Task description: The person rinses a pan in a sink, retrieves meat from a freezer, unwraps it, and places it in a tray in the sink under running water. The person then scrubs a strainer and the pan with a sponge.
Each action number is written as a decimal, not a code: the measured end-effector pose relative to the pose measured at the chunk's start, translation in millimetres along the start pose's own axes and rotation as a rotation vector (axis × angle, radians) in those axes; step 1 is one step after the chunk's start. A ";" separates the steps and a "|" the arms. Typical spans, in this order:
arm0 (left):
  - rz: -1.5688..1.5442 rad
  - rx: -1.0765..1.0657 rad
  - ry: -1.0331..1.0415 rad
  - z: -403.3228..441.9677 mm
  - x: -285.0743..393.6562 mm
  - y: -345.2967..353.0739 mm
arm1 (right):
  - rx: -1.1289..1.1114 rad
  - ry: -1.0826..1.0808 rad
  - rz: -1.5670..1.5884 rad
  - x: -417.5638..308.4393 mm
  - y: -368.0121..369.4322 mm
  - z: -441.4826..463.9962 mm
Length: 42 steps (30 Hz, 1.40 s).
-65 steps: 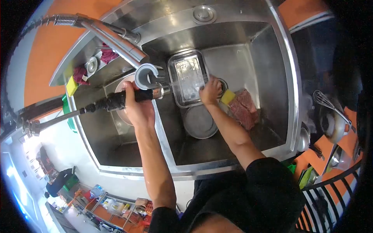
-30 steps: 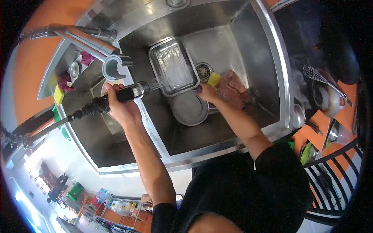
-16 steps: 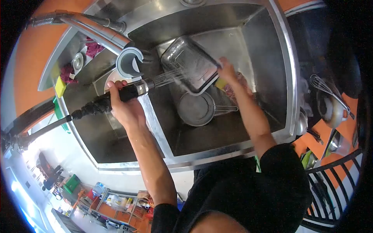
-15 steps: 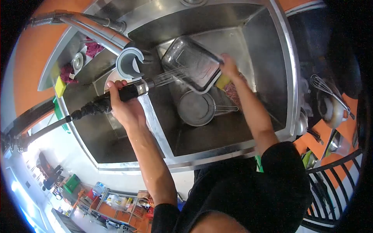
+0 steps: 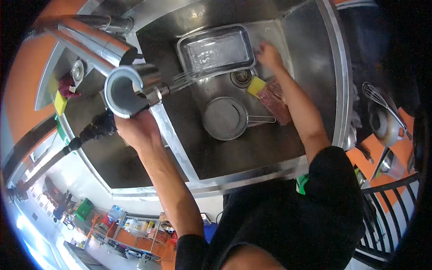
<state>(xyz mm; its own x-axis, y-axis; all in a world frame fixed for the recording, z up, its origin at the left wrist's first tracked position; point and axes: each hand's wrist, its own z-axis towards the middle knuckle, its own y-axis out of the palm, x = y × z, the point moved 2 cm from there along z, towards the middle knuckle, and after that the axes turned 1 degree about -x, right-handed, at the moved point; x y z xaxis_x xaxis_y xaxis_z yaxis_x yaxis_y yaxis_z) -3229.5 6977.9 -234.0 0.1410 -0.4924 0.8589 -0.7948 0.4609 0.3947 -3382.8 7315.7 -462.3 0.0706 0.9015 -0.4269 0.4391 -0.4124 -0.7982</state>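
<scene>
My left hand (image 5: 140, 130) is wrapped around the black handle of a spray hose (image 5: 101, 126), partly hidden by a grey curved holder (image 5: 112, 96). Water from the nozzle (image 5: 163, 90) streams into a clear rectangular glass baking dish (image 5: 218, 48), which faces upward in the right basin. At the dish's right end, my right hand (image 5: 270, 56) is closed with its fingertips at the rim; blur softens them. Below lies a round mesh strainer (image 5: 225, 118) with a wire handle. A yellow sponge (image 5: 256, 86) and a reddish cloth (image 5: 275, 102) lie under my right forearm.
A drain (image 5: 242, 78) shows beside the dish. The metal divider (image 5: 173, 135) separates the left basin (image 5: 121, 166) from the right. A whisk (image 5: 382, 101) and a pan (image 5: 382, 126) are at the right, outside the sink. Another yellow sponge (image 5: 60, 103) sits on the left ledge.
The glass baking dish has gone from tilted to nearly level and moved up the basin, uncovering the drain. My left hand and the sprayer shifted left; my right hand moved slightly up.
</scene>
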 end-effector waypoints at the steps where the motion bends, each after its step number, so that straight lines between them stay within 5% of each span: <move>1: -0.020 0.010 -0.007 -2.9 -0.2 2.0 | -0.208 0.153 -0.113 -3.0 -11.4 -38.0; 2: -0.045 0.014 -0.008 -5.0 0.0 7.1 | -0.257 0.134 -0.257 20.0 7.0 -65.5; 3: -0.071 0.014 -0.007 -5.9 0.5 11.8 | -0.604 0.158 -0.259 -0.1 -18.2 -103.9; 6: -0.134 -0.050 -0.047 -6.7 -0.9 7.0 | 0.149 -0.325 0.013 42.8 22.0 -150.3; 7: -0.129 -0.069 -0.062 -8.9 1.2 4.7 | 0.172 -0.286 0.406 53.9 38.1 -157.9; 9: -0.102 -0.048 -0.018 -11.8 5.3 11.4 | 0.227 -0.305 0.495 56.7 36.4 -165.8; 10: -0.088 -0.069 0.013 -12.6 7.8 13.8 | 0.266 -0.361 0.189 55.5 30.7 -167.2; 12: -0.227 -0.051 -0.040 -12.1 10.8 15.2 | 0.036 -0.240 -0.219 48.7 17.9 -163.6; 15: -0.231 -0.059 -0.027 -10.0 10.9 8.0 | -0.469 0.126 -0.402 31.6 -29.8 -162.1; 18: -0.253 -0.056 -0.024 -10.6 9.6 13.1 | -0.371 0.075 -0.334 32.8 -65.9 -143.0; 22: -0.211 -0.048 0.002 -5.8 10.8 10.8 | -0.517 -0.003 -0.459 -18.7 -103.6 -131.6; 29: -0.219 -0.027 -0.018 -10.0 16.0 4.8 | -0.600 -0.155 -0.506 -0.6 -124.3 -138.5; 35: -0.239 -0.045 -0.031 -11.7 12.3 12.8 | -0.482 -0.577 -0.206 -41.0 -143.5 -110.9; 37: -0.251 -0.095 -0.025 -9.5 11.4 13.6 | -0.423 -0.495 -0.273 -83.7 -134.9 -94.2; 42: -0.281 -0.121 -0.053 -17.9 21.2 30.9 | 0.031 -0.774 -0.566 -125.7 -22.8 -50.4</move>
<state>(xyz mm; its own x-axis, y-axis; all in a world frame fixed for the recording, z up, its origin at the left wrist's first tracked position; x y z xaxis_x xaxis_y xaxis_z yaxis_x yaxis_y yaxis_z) -3240.6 6995.0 -197.8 0.3117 -0.6493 0.6937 -0.6527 0.3843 0.6530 -3356.5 7218.4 -369.0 -0.7609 0.6360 -0.1283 0.2020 0.0444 -0.9784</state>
